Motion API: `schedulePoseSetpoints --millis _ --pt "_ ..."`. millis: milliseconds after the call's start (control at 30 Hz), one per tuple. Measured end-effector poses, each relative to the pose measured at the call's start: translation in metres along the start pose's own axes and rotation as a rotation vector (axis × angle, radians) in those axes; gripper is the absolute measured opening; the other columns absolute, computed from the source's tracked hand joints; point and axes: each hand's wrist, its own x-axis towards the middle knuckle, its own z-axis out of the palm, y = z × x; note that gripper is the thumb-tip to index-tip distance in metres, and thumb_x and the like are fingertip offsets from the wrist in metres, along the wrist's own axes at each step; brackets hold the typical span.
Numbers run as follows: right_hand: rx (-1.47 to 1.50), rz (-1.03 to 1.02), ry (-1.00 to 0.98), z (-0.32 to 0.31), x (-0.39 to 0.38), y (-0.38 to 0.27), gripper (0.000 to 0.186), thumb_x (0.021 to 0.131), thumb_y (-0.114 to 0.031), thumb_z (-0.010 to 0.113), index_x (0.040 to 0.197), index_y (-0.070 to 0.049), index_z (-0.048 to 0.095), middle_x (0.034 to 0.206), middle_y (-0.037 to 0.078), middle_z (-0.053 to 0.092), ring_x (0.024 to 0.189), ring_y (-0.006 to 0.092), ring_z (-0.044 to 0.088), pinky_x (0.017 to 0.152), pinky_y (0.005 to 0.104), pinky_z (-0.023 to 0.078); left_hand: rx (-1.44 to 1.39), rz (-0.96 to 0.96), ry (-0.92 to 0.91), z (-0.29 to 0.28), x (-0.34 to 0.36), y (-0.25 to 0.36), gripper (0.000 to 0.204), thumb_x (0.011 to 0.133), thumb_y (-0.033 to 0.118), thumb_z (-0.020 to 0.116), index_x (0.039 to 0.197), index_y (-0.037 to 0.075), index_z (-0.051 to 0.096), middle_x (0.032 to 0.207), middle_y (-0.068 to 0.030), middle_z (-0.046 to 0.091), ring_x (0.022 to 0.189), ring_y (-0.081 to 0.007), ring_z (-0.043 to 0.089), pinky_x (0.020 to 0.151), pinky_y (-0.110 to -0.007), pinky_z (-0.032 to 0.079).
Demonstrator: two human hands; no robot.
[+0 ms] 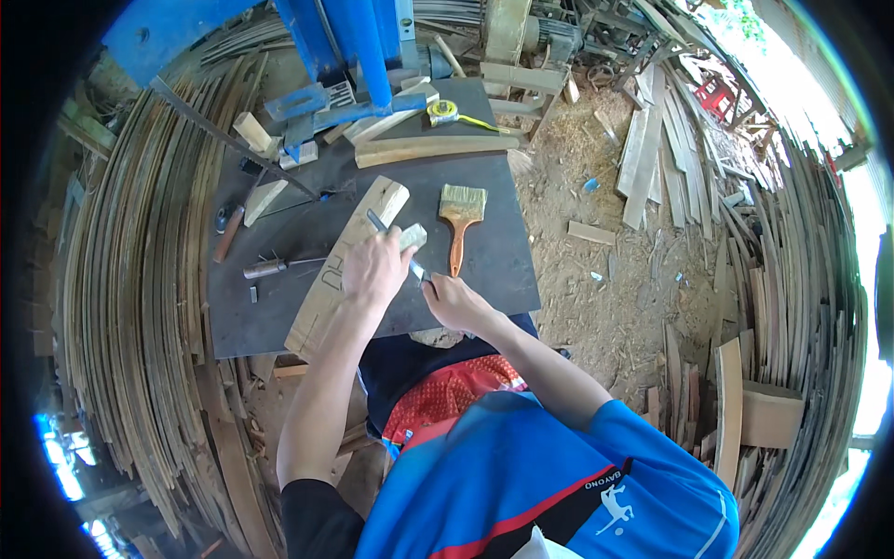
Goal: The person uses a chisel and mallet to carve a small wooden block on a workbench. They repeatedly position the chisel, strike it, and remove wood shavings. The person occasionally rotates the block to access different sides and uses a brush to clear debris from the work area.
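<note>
A wooden board (349,247) with dark markings lies slantwise on the dark tabletop (494,289). Over its right edge, my left hand (371,268) is closed around a small pale block (413,238). A flat, narrow metal tool (375,221) passes under that hand, its far end showing above the board. At the near end of this tool my right hand (454,302) is closed; its handle is hidden in the fingers, so I cannot tell whether it is a file or a chisel. A wide paintbrush (461,216) with a brown handle lies just beyond my right hand.
Wood pieces (428,150) and a yellow tape measure (444,113) lie at the table's far side, below a blue metal machine (358,47). A slim tool (265,269) and a wooden handle (229,235) lie left. Stacked wood strips (140,261) flank the table; offcuts litter the floor.
</note>
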Motion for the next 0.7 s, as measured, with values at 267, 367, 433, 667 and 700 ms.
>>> schedulePoseSetpoints --millis 267,367,433,667,700 --pt "-0.044 -0.192 0.070 0.004 -0.054 0.041 0.027 0.102 -0.022 0.050 0.090 0.002 0.055 0.071 0.029 0.061 0.070 0.0499 0.062 0.067 0.0585 0.048 -0.005 -0.027 0.041 -0.003 0.009 -0.010 0.037 0.086 0.039 0.073 0.102 0.005 0.070 0.085 -0.0198 0.073 0.082 -0.0345 0.073 0.071 -0.044 0.059" --pt "-0.059 -0.208 0.110 0.004 -0.045 0.037 0.028 0.101 -0.020 0.050 0.087 0.003 0.055 0.068 0.029 0.060 0.068 0.0497 0.062 0.066 0.0584 0.048 -0.019 0.013 0.019 -0.002 0.009 -0.009 0.039 0.086 0.039 0.075 0.103 0.005 0.069 0.088 -0.0192 0.073 0.082 -0.0352 0.073 0.072 -0.044 0.059" --pt "-0.039 -0.126 0.077 0.008 -0.020 0.016 0.030 0.101 -0.021 0.049 0.086 0.004 0.055 0.071 0.031 0.061 0.071 0.0493 0.063 0.068 0.0574 0.050 -0.011 0.047 -0.009 -0.007 0.010 -0.012 0.041 0.084 0.039 0.077 0.105 0.005 0.069 0.093 -0.0187 0.073 0.085 -0.0351 0.072 0.075 -0.045 0.059" --pt "-0.072 -0.161 0.105 0.024 -0.016 0.024 0.026 0.102 -0.020 0.048 0.095 0.004 0.056 0.073 0.030 0.062 0.071 0.0485 0.064 0.068 0.0578 0.050 -0.055 -0.080 -0.064 -0.003 0.013 -0.008 0.042 0.082 0.035 0.079 0.110 0.005 0.069 0.097 -0.0190 0.072 0.090 -0.0358 0.071 0.079 -0.044 0.058" --pt "-0.092 -0.237 0.069 0.015 -0.038 0.027 0.025 0.102 -0.019 0.047 0.097 0.004 0.056 0.072 0.030 0.062 0.070 0.0487 0.064 0.068 0.0583 0.050 -0.052 -0.081 -0.061 -0.005 0.012 -0.012 0.042 0.081 0.033 0.079 0.110 0.004 0.069 0.097 -0.0190 0.072 0.090 -0.0358 0.072 0.079 -0.044 0.058"
